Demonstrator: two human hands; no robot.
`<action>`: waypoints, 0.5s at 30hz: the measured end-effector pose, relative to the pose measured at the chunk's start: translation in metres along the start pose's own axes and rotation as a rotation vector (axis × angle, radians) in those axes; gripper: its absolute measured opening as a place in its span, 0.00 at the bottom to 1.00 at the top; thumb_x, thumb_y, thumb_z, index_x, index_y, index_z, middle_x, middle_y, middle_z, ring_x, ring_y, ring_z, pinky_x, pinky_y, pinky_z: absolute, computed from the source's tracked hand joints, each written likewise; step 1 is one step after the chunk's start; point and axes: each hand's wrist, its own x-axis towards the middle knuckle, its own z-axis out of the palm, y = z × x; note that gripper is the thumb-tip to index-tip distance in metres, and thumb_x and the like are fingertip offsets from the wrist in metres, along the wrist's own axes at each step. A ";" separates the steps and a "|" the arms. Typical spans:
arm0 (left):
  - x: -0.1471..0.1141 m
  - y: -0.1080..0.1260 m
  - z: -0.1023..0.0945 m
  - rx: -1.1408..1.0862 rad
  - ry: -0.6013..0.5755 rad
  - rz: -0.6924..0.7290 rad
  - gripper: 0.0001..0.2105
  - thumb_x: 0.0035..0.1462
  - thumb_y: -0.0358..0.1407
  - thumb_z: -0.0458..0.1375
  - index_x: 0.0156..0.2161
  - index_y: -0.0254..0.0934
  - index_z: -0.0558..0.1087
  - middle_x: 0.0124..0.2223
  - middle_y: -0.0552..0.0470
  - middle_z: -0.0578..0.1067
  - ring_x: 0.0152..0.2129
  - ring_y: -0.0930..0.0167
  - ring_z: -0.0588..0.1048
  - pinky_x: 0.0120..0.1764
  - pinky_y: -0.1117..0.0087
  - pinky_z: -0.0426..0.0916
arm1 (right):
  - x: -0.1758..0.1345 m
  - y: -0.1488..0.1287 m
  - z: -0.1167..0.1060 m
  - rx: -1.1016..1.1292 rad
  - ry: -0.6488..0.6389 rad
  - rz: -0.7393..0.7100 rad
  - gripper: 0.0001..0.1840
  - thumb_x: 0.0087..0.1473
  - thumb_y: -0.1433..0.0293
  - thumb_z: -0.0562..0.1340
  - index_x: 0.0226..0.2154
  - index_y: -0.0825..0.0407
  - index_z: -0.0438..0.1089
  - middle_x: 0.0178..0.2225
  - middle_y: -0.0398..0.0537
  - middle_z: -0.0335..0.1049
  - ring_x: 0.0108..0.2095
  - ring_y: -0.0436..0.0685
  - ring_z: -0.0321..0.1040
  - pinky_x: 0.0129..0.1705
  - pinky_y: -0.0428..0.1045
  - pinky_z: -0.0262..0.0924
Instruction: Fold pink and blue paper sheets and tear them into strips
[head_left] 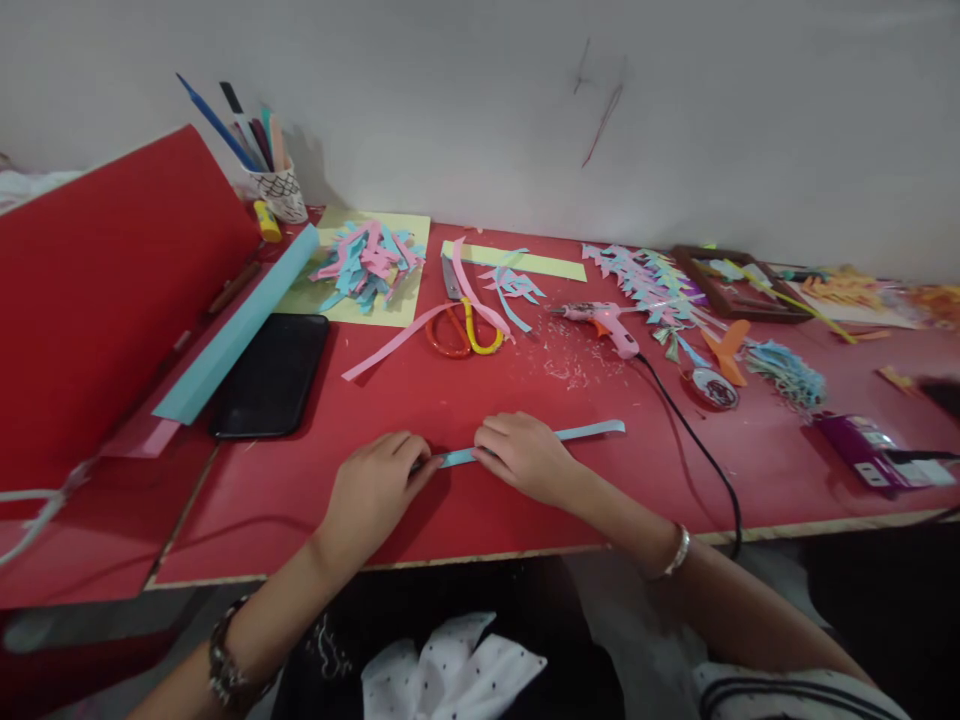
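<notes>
A narrow light-blue paper strip (592,431) lies across the red table near its front edge. My left hand (379,487) pinches the strip's left end between thumb and fingers. Farther along it, my right hand (525,458) grips the strip with curled fingers, and the free end sticks out to the right. A short stretch of blue paper shows between the two hands. Beyond them lie scissors (471,325) with red and yellow handles, with a curled pink paper strip (397,345) across them.
A pink glue gun (611,322) trails a black cord over the front edge. A black phone (271,375) and a folded blue paper (240,330) are at left. Cut paper pieces (367,260) pile on a yellow sheet. A purple box (870,455) sits at right.
</notes>
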 end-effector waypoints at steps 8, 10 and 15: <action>0.001 0.001 -0.001 0.023 -0.045 -0.008 0.08 0.54 0.37 0.51 0.27 0.36 0.68 0.27 0.53 0.73 0.24 0.72 0.71 0.24 0.73 0.57 | 0.003 0.000 0.002 -0.027 -0.022 0.025 0.12 0.56 0.67 0.51 0.30 0.55 0.66 0.28 0.47 0.66 0.29 0.51 0.60 0.29 0.46 0.44; 0.002 0.001 -0.001 0.022 -0.051 -0.014 0.08 0.54 0.37 0.52 0.28 0.36 0.67 0.27 0.53 0.73 0.23 0.71 0.71 0.24 0.73 0.57 | 0.003 0.000 0.002 -0.034 -0.022 0.026 0.12 0.56 0.67 0.51 0.30 0.55 0.66 0.28 0.47 0.66 0.28 0.51 0.61 0.28 0.47 0.43; 0.004 0.003 -0.003 0.012 -0.075 -0.036 0.06 0.53 0.36 0.52 0.29 0.36 0.67 0.26 0.54 0.72 0.23 0.71 0.70 0.23 0.73 0.57 | 0.004 -0.001 0.001 -0.040 -0.043 0.042 0.11 0.56 0.67 0.51 0.31 0.55 0.66 0.28 0.48 0.67 0.29 0.51 0.61 0.28 0.46 0.43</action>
